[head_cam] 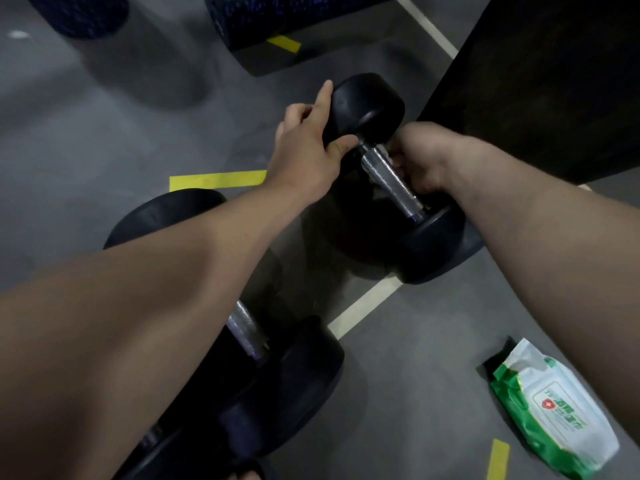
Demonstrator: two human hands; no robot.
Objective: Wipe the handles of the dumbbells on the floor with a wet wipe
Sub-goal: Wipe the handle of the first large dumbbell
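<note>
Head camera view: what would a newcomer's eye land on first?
At the centre, a black round-headed dumbbell with a silver metal handle lies on the grey floor. The left hand holds its far head while the right hand wraps a white wet wipe round the handle. A green-and-white wipes pack lies at lower right.

Surface finishes: dumbbells and what lies around them.
Upper dumbbell handle (391, 178) and lower dumbbell handle (247, 329): bright metal, knurled, rough, with glints. Upper dumbbell head (367, 105) and lower dumbbell head (304, 382): black, matt, rubber-like. Wet wipe (389, 155): white, thin; only a scrap shows. Wipes pack (554, 410), lower right: glossy, crinkled plastic film. Floor (86, 133): grey, matt, smooth. Tape strip (218, 180): yellow, matt. Foam roller (298, 19), top: black, blue-speckled, grainy.
</note>
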